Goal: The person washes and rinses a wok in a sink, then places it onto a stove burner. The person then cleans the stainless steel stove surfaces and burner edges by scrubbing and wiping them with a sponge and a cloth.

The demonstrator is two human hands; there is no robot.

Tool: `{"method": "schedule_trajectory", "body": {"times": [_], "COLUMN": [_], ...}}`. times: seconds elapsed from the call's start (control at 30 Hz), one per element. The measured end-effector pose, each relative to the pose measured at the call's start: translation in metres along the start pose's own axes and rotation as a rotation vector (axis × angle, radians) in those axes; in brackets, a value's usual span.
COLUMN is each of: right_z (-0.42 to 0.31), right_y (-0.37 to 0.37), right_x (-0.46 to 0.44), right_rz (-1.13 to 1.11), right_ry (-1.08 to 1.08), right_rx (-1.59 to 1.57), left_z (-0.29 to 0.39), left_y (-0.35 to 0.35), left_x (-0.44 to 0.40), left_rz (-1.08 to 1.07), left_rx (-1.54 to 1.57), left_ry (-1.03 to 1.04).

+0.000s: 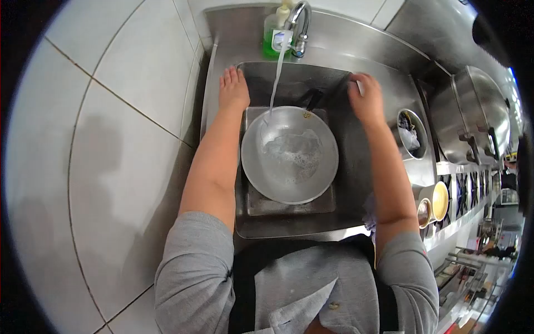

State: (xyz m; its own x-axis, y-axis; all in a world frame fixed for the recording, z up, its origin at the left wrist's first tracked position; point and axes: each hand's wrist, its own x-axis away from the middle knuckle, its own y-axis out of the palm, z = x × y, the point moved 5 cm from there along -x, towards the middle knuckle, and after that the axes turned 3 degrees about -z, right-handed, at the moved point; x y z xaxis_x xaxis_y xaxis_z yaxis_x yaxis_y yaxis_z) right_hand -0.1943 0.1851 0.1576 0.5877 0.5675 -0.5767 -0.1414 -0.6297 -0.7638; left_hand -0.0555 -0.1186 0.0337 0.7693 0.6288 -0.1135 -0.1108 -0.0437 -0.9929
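Note:
A round metal pan [289, 192] lies in the steel sink [347, 183], with soapy water in its bottom. Its dark handle [314, 100] points to the back of the sink. Water runs in a thin stream from the chrome faucet [301, 28] into the pan's left side. My left hand [234, 89] rests on the sink's left rim, fingers stretched out and holding nothing. At the sink's back right corner is my right hand [368, 97], its fingers curled in by the rim. What those fingers hold, if anything, I cannot make out. Neither hand touches the pan.
Behind the sink stands a green soap bottle [273, 36]. To the right are a metal container [409, 133] with dark and white scraps, a large steel pot [473, 114] and a cup with yellow contents [440, 201]. A tiled wall [128, 167] borders the left side.

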Motion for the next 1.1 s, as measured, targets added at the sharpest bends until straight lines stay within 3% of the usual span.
{"method": "schedule_trajectory", "body": {"times": [0.2, 0.27, 0.3, 0.37, 0.43, 0.47, 0.5, 0.53, 0.6, 0.63, 0.67, 0.77, 0.83, 0.9, 0.93, 1.0, 1.07, 1.1], "right_z": [-0.063, -0.072, -0.079, -0.096, -0.094, -0.088, -0.088, -0.088, -0.082, -0.078, -0.069, -0.026, 0.019, 0.063, 0.064, 0.058, 0.025, 0.000], "right_y": [0.142, 0.176, 0.181, 0.168, 0.199, 0.223, 0.242, 0.248, 0.253, 0.258, 0.262, 0.263, 0.255, 0.243, 0.240, 0.241, 0.234, 0.248], "right_x": [-0.077, -0.082, -0.074, -0.049, -0.015, 0.004, 0.025, 0.041, 0.072, 0.093, 0.111, 0.190, 0.236, 0.276, 0.290, 0.309, 0.296, 0.300], "right_rz": [-0.005, -0.084, -0.094, 0.151, 0.185, -0.044, -0.269, -0.368, -0.525, -0.592, -0.602, -0.579, -0.943, -0.854, -0.860, -1.016, -1.084, -1.105], "right_ry": [-0.196, -0.088, -0.080, -0.091, -0.221, -0.051, 0.126, 0.265, 0.466, 0.533, 0.379, 0.010, 0.208, 0.424, 0.425, 0.194, 0.848, 0.722], "right_rx": [-0.162, 0.153, 0.149, 0.115, -0.227, -0.498, -0.764, -0.821, -0.881, -0.885, -0.694, -0.285, 0.033, 0.171, 0.159, 0.460, 0.044, -0.047], "left_z": [0.009, 0.019, 0.024, 0.036, 0.046, 0.035, 0.031, 0.022, 0.032, 0.025, 0.017, 0.038, 0.047, 0.068, 0.073, 0.092, 0.104, 0.109], "left_y": [0.014, 0.021, 0.023, 0.037, 0.068, 0.170, 0.192, 0.268, 0.181, 0.185, 0.190, 0.153, 0.133, 0.088, 0.075, 0.044, 0.008, -0.003], "left_x": [-0.016, -0.020, -0.022, -0.026, -0.026, -0.044, -0.029, -0.024, 0.039, 0.042, 0.046, 0.051, 0.036, 0.024, 0.022, 0.011, 0.012, 0.015], "left_rz": [0.045, 0.017, 0.004, -0.227, -0.575, -0.586, -0.640, -0.531, -0.587, -0.604, -0.623, -0.639, -0.580, -0.572, -0.578, -0.434, -0.382, -0.338], "left_rx": [-0.216, -0.318, -0.319, -0.387, 0.035, 0.075, 0.358, 0.738, 0.254, 0.253, 0.250, 0.135, 0.141, 0.098, 0.087, 0.120, 0.130, 0.146], "left_ry": [0.263, 0.391, 0.395, 0.397, 0.169, 0.255, 0.099, -0.002, -0.137, -0.213, -0.291, -0.157, -0.164, 0.011, 0.007, 0.153, 0.197, 0.243]}}
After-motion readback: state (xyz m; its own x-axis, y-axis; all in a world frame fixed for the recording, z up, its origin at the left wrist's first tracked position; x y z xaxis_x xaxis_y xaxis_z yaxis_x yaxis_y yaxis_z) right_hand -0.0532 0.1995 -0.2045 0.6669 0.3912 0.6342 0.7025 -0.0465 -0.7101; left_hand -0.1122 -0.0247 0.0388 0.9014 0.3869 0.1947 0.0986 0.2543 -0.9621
